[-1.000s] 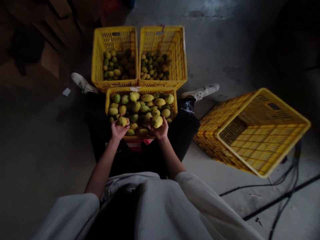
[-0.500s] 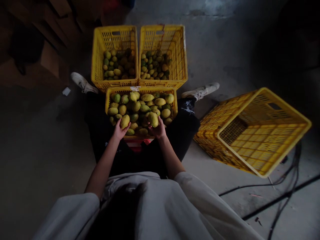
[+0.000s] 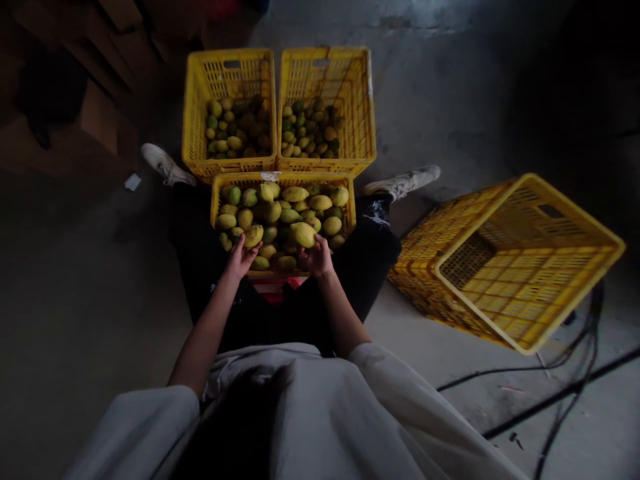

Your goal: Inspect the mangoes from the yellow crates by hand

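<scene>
My left hand [image 3: 241, 259] is closed around a yellow-green lemon [image 3: 254, 236], holding it by its left end. In my right hand [image 3: 319, 259] is a larger yellow lemon [image 3: 302, 235], gripped from the right and below. Both hands hover over the near part of a yellow plastic crate [image 3: 351, 200] between my legs. Many yellow and green lemons fill that crate, one of them a pale yellow lemon [image 3: 295, 194] near the far side. The held fruit and my hands hide some of those beneath.
Beyond stand two deeper yellow crates, a left crate [image 3: 189, 113] and a right crate [image 3: 367, 113], each with lemons at the bottom. A tilted yellow crate [image 3: 530, 267] rests at the right, near black cables [image 3: 555, 393]. Cardboard boxes [image 3: 97, 123] stand at the far left.
Both lemons have turned in my fingers from upright to lying more sideways. The right one has shifted slightly left and up; my arms have hardly moved.
</scene>
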The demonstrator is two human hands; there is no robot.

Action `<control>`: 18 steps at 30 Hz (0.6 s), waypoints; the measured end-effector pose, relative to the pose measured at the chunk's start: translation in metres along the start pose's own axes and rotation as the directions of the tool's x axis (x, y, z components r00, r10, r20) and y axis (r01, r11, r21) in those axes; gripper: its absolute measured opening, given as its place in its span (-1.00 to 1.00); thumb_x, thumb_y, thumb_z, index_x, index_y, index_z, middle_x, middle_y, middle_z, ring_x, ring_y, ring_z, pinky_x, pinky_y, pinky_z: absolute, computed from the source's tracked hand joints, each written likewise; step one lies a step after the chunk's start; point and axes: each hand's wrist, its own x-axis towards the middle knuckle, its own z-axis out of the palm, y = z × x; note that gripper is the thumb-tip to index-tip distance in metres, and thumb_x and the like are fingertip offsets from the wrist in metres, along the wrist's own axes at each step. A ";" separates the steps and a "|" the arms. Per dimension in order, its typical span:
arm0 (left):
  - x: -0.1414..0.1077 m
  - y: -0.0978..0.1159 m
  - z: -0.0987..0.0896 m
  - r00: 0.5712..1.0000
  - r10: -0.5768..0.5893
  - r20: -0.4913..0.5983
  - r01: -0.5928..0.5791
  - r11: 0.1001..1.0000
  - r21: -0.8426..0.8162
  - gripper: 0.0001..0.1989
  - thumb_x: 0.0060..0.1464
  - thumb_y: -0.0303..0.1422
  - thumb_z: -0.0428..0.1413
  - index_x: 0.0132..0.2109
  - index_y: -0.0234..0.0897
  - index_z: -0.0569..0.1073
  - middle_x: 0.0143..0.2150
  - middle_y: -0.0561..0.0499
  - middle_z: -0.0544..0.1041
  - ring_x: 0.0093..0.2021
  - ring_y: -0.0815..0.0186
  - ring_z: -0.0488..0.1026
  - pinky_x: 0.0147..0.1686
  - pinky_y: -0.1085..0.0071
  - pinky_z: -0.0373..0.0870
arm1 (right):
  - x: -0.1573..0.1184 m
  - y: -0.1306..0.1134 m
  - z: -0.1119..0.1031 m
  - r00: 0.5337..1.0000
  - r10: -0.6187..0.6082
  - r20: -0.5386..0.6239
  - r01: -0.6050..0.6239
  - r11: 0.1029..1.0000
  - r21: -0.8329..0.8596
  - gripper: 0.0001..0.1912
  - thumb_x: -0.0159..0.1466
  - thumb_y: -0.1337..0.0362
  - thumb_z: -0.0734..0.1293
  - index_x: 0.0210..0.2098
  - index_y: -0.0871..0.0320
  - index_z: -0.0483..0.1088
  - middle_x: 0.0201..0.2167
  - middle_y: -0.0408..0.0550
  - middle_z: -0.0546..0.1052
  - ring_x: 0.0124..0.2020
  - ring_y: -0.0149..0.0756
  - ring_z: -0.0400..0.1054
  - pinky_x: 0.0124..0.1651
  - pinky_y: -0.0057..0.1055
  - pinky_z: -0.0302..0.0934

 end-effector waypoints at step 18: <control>-0.013 0.009 0.000 0.995 -0.046 0.091 0.053 0.996 -0.078 -0.62 0.39 -0.31 -0.04 0.15 -0.25 0.60 -0.01 -0.19 0.70 -0.03 0.13 0.67 -0.22 0.34 0.55 | 0.008 0.004 0.000 0.992 -0.050 -0.120 0.062 0.993 0.098 -0.88 0.40 0.21 0.37 -0.07 0.01 0.47 -0.24 -0.13 0.72 -0.23 -0.23 0.67 -0.24 -0.31 0.65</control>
